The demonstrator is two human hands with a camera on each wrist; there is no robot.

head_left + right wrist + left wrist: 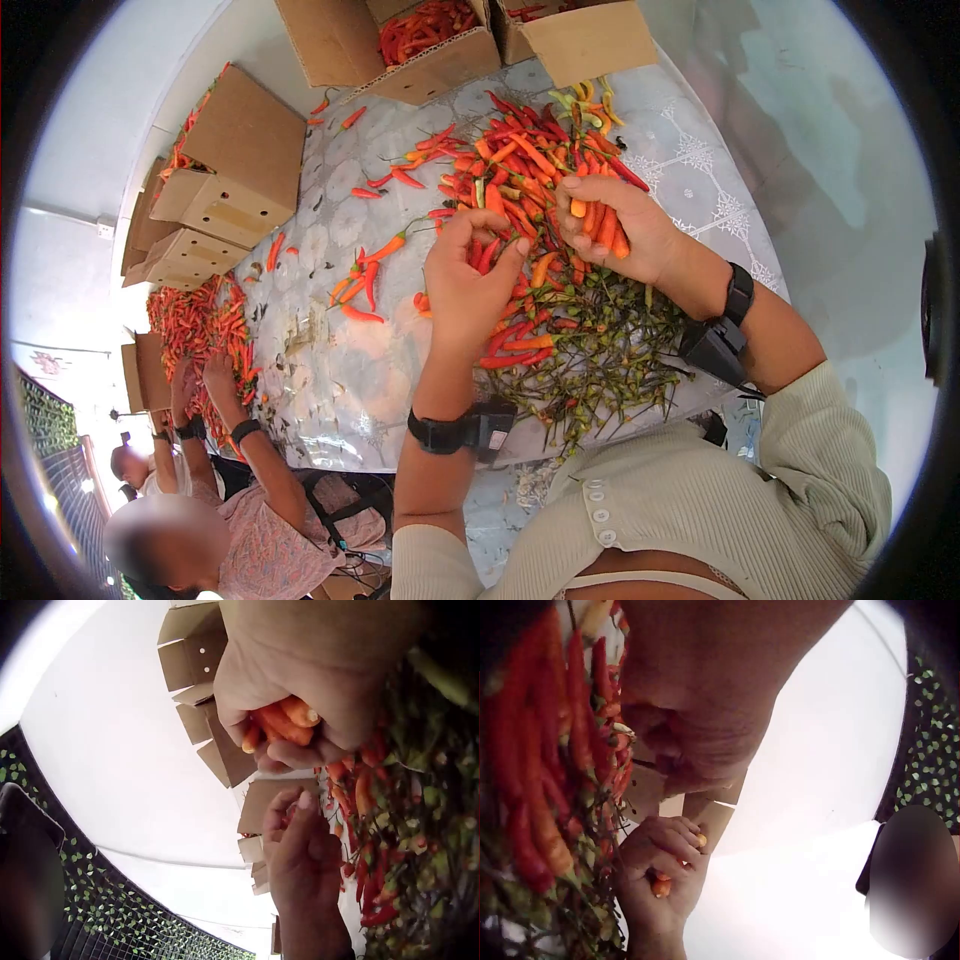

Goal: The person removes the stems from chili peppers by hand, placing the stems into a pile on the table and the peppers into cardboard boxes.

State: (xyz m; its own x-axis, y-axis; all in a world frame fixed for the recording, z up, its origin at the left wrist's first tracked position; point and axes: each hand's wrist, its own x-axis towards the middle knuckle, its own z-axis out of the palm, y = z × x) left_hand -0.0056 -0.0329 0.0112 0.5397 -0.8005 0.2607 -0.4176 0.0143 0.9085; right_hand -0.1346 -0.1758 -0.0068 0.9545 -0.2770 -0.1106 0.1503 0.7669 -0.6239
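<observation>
My right hand (645,225) grips a small bunch of orange chili peppers (606,228), their bare ends poking out of the fist in the right wrist view. To its left, over the pile, my left hand (468,285) has its thumb and fingers curled together. Red shows between its fingers in the right wrist view, and a dark stem (643,763) sticks out by the fingertips in the left wrist view. Under both hands spreads a heap of red and orange chili peppers (515,165). Green stems (610,370) are piled nearest my body.
Cardboard boxes, one holding chilies (430,32), stand along the far edge. More boxes (215,205) line the left side. Loose chilies (370,275) lie on the patterned tablecloth (340,400). Another person's hands (222,385) work a second chili heap (200,320) at left.
</observation>
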